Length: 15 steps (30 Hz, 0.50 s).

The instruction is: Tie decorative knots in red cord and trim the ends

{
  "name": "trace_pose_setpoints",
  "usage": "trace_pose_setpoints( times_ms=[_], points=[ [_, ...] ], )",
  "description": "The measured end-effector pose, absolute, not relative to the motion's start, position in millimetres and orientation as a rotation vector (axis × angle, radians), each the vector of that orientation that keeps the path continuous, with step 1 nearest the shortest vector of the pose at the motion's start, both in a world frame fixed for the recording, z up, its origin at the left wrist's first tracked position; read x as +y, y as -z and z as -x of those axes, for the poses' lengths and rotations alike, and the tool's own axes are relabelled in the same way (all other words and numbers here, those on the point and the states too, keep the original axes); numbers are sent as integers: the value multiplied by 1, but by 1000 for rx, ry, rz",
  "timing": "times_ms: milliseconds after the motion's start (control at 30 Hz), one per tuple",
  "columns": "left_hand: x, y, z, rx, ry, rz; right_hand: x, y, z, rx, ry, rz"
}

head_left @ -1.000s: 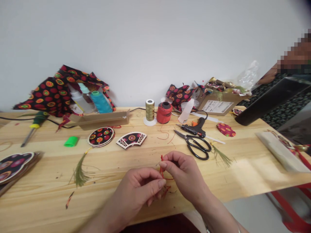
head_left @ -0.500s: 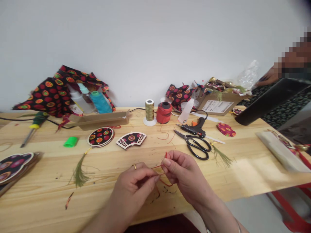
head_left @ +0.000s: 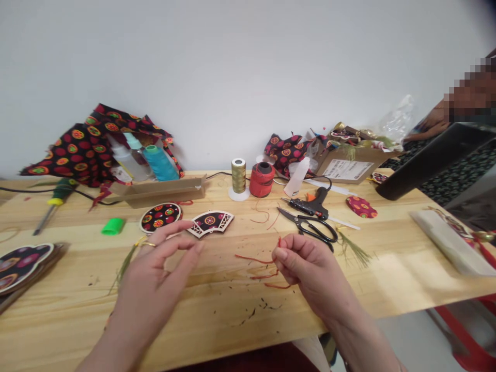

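Just under the right hand, fingertips press together, pinching a red cord, whose loose lengths lie on the pine table beside the hand among small cut bits. Left hand curled, thumb and forefinger apart, nothing visibly held, just over a green tassel. Beyond it, a round disc and fan piece lie separate, no cord or tassel visibly attached. Right of the hand: scissors, glue gun. Farther out: spools, patterned fabric, cardboard box, white wall.
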<state>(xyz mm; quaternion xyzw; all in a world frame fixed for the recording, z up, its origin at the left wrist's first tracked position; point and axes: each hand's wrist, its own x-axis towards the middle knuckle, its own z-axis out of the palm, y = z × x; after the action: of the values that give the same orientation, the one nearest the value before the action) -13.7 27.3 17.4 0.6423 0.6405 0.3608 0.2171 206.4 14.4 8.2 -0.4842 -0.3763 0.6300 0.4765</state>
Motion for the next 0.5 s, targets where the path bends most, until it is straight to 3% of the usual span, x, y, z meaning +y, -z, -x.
trace_pose_setpoints(
  times_ms=[200, 500],
  points=[
    [6, -21, -28, 1283, -935, -1696, 12, -13, -187, -1049, -1570, 1211],
    [3, -15, -39, 1266, -818, -1339, 13, -13, -184, -1134, -1559, 1239]
  ],
)
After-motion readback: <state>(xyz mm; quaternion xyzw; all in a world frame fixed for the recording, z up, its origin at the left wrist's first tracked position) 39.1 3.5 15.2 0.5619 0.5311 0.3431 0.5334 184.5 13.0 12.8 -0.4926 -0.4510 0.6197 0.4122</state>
